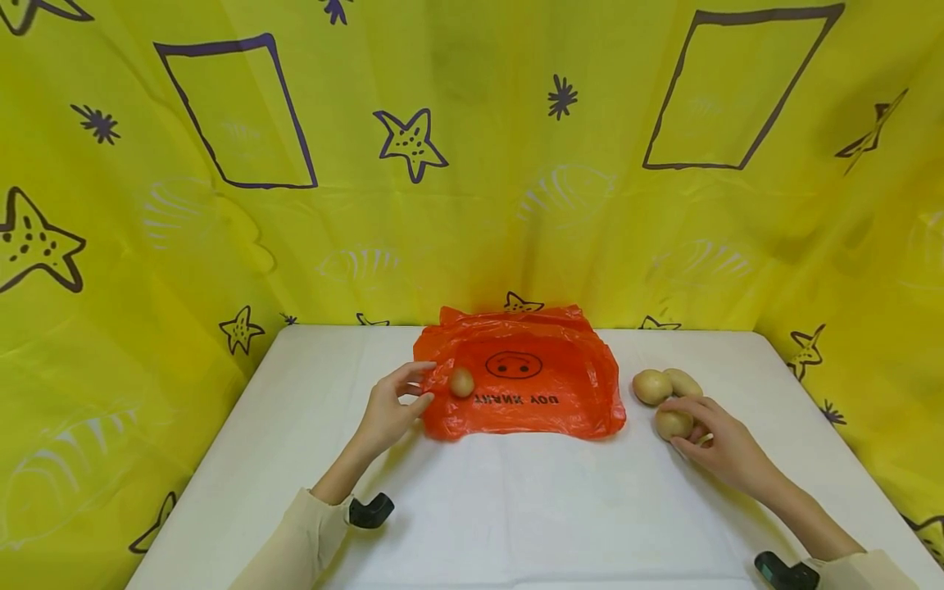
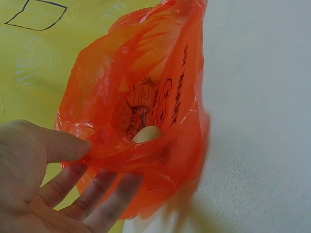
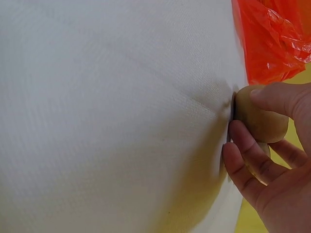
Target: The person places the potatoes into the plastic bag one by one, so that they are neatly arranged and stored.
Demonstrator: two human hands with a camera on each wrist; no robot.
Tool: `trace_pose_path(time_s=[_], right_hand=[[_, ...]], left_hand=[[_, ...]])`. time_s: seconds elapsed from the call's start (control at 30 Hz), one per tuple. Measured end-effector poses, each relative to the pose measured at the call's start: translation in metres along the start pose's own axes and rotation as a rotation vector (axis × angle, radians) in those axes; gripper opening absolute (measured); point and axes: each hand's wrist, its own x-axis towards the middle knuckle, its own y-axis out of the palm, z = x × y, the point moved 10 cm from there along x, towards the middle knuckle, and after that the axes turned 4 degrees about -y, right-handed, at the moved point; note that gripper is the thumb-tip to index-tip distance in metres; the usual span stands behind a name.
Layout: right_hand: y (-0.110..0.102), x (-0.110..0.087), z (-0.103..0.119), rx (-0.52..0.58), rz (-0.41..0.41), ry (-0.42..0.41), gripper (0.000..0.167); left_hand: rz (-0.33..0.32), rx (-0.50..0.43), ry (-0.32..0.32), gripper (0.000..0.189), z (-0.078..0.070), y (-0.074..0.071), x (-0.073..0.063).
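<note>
An orange-red plastic bag (image 1: 549, 418) lies on the table with its mouth spread, a pig face and "THANK YOU" printed on it. My left hand (image 1: 391, 410) pinches the bag's left edge, thumb on one side and fingers behind the film in the left wrist view. One potato (image 2: 148, 134) sits inside the bag, near that edge. On the right, my right hand (image 1: 719, 438) holds a round potato (image 3: 262, 116) between thumb and fingers. Two more potatoes, a round one (image 1: 652, 387) and a longer one (image 1: 684, 383), lie just beyond it.
The white-covered table (image 1: 457, 516) ends at a yellow curtain (image 1: 472, 229) with drawn starfish and shells, which encloses the back and both sides. Black wrist devices sit at the left sleeve (image 1: 295, 537) and the right sleeve (image 1: 866, 569).
</note>
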Motion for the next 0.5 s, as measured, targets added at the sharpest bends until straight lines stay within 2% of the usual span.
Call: trace_pose_path(time_s=[0.5], right_hand=[[-0.0010, 0.0050, 0.0070, -0.009, 0.004, -0.081, 0.054]], left_hand=[[-0.002, 0.025, 0.007, 0.043, -0.0026, -0.0017, 0.0009]])
